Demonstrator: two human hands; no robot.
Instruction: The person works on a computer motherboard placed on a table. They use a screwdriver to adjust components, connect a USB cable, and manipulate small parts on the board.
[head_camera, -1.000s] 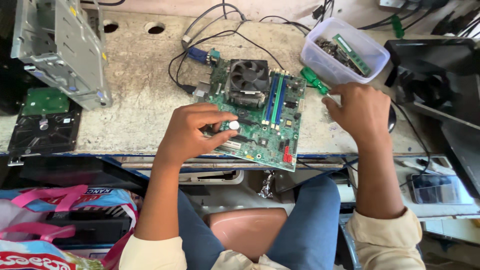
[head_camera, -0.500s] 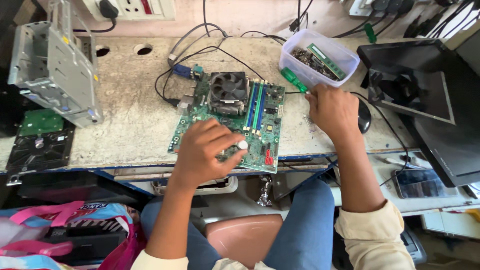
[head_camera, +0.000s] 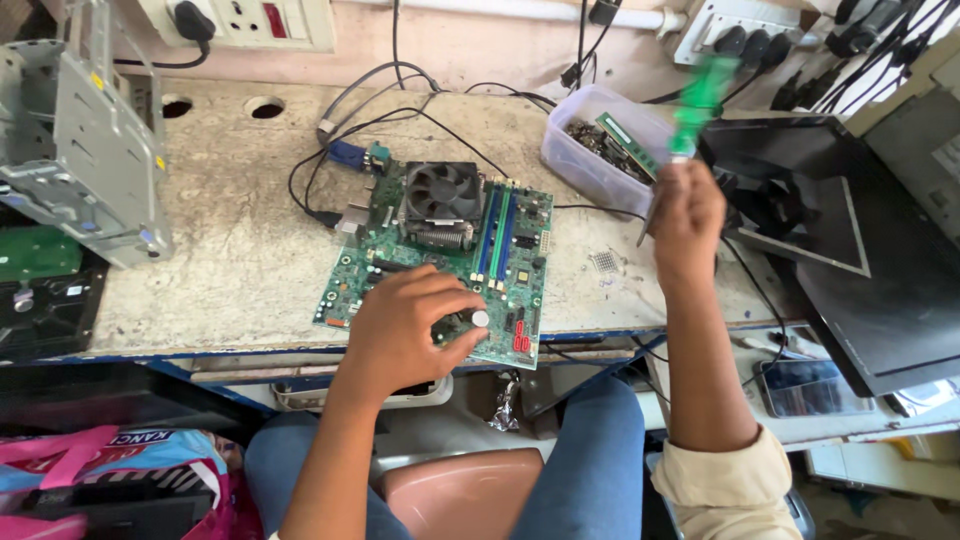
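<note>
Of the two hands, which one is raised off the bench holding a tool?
The right hand, gripping a green-handled screwdriver; the left hand rests on the motherboard.

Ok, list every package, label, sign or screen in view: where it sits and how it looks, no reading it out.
Bag: bottom left under the bench, pink and blue with printed lettering.
Phone: lower right ledge, flat dark rectangular screen, off.
Monitor: lying at the bench's right end, large black panel, dark.
Plastic tub: behind the motherboard, translucent, holding parts.
</note>
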